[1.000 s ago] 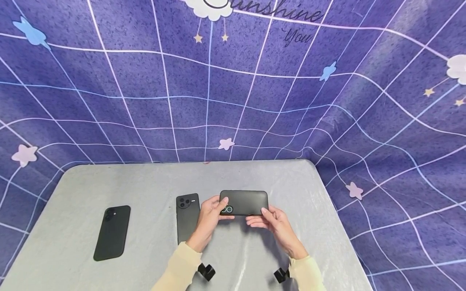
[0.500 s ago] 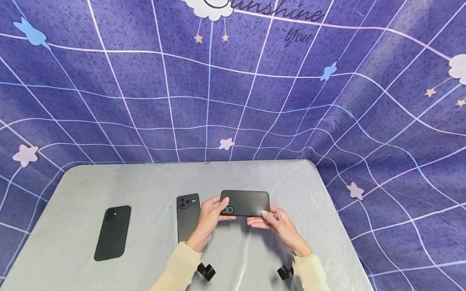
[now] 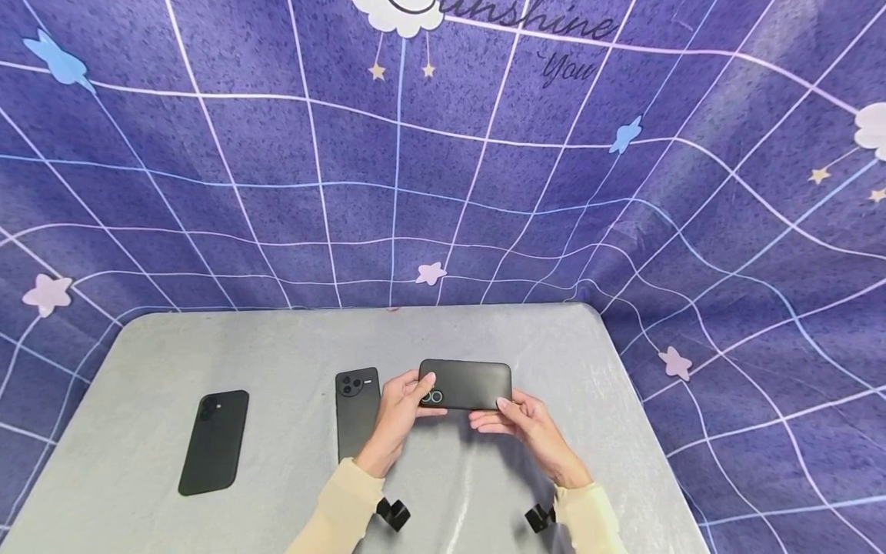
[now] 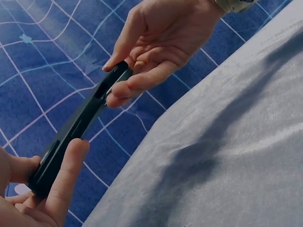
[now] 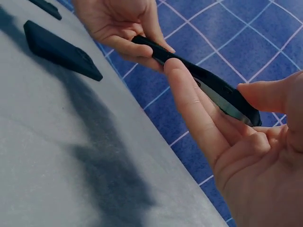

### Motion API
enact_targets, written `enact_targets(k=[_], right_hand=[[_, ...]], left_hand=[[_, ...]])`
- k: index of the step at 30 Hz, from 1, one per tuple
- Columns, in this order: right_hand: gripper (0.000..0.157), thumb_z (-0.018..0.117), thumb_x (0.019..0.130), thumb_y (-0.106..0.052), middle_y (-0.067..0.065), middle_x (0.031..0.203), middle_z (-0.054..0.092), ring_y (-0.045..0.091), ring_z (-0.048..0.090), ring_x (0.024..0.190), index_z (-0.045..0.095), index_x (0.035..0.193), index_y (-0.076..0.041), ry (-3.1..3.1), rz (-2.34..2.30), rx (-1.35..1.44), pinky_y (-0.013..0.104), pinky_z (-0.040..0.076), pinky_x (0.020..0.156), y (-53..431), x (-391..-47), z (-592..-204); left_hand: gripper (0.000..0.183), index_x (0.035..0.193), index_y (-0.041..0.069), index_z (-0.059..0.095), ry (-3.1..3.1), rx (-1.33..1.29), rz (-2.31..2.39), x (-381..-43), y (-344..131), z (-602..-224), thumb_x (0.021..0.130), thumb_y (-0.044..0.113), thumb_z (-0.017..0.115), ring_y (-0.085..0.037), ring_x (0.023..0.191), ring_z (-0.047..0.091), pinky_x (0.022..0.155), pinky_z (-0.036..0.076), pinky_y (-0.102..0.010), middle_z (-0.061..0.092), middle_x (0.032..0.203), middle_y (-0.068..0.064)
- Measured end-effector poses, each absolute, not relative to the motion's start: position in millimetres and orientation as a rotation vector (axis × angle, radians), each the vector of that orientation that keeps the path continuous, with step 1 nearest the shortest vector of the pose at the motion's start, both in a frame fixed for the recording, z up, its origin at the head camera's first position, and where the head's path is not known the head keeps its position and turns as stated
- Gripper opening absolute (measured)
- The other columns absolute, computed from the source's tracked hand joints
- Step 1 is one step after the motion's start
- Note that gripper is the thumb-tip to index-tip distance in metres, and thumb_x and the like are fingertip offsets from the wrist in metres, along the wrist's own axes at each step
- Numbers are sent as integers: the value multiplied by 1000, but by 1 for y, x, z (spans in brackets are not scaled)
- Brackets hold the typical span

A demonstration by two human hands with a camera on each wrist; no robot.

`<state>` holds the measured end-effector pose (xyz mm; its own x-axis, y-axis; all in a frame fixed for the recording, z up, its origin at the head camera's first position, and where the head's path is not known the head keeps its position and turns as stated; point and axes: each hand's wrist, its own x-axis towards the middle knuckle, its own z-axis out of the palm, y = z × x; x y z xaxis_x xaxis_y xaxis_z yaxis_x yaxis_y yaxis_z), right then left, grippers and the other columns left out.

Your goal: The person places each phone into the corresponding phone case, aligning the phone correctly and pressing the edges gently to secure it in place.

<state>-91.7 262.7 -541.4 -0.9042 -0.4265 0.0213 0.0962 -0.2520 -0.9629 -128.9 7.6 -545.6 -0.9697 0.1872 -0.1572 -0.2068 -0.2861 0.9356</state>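
Observation:
Both hands hold a smartphone in a black case (image 3: 471, 386) sideways above the table, its back with two ringed lenses facing up. My left hand (image 3: 400, 415) grips the lens end, thumb on top and fingers beneath. At the other end my right hand (image 3: 531, 431) pinches a corner, thumb on the back and fingers below. In the right wrist view a pale strip of the phone's edge (image 5: 220, 101) shows under the black case rim near the right thumb. The left wrist view shows the phone edge-on between the hands.
A black phone (image 3: 356, 419) with a round camera block lies partly behind the left forearm. Farther left lies another black phone (image 3: 213, 442). Both rest on a table with a grey cloth (image 3: 291, 338). A purple gridded curtain (image 3: 443, 200) surrounds the back and sides.
The held phone and the right hand have shifted very slightly right. The grip of both hands looks the same, and the two phones on the table have not moved.

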Motion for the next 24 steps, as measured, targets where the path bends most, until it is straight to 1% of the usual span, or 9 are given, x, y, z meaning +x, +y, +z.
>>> enact_targets(k=[3,8,10,13,16,17,20,22,24], right_hand=[[40,41,117,-12,44,116,68,31,80,100,45,141,20,1714,-2218,-355,64,54,100,260,-92,-541],[38,51,115,-15,33,109,75,24,80,90,53,133,17,1809,-2214,-274,58,62,92,255,-91,-540],[37,52,114,-14,33,107,75,24,80,89,53,133,17,1818,-2213,-267,59,61,92,254,-91,-540],[37,51,115,-12,35,106,75,28,81,92,51,135,19,1825,-2207,-275,63,57,95,253,-90,-539],[36,49,115,-11,35,106,75,31,80,94,51,137,19,1851,-2193,-263,64,56,96,252,-89,-539],[36,50,115,-11,37,107,73,31,81,93,51,136,18,1860,-2195,-247,61,58,95,252,-89,-539],[34,53,114,-13,33,103,76,24,80,88,54,132,16,1908,-2224,-165,51,64,91,249,-89,-539],[30,60,111,-12,27,96,78,18,78,80,56,127,13,1961,-2254,-63,40,67,84,243,-89,-540],[28,68,106,-9,16,89,79,14,75,74,59,122,12,2026,-2284,37,33,66,76,237,-89,-541]], left_hand=[[34,126,-14,63,1713,-50,2333,-130,8,-546,110,17,64,-28,89,78,82,65,-57,73,109,-21],[35,127,-15,63,1699,-50,2336,-129,8,-548,110,16,63,-27,90,79,81,66,-53,76,112,-25],[35,126,-15,63,1704,-46,2340,-129,8,-548,110,16,64,-26,90,79,79,67,-50,76,111,-24],[32,124,-14,63,1702,-59,2343,-129,8,-548,110,15,63,-26,90,78,81,66,-54,75,108,-22],[31,124,-13,64,1720,-60,2340,-129,9,-546,110,14,63,-28,89,77,83,65,-58,73,107,-20],[31,124,-13,64,1726,-62,2338,-129,9,-546,110,15,64,-28,89,77,83,65,-57,72,106,-19],[29,122,-11,65,1746,-60,2339,-129,12,-543,110,15,64,-30,86,77,80,66,-53,71,101,-17],[26,116,-11,64,1743,-58,2345,-129,13,-543,110,15,64,-30,83,77,80,67,-53,67,94,-14],[25,113,-10,64,1734,-52,2350,-128,15,-543,110,14,63,-30,83,78,82,66,-55,68,91,-13]])
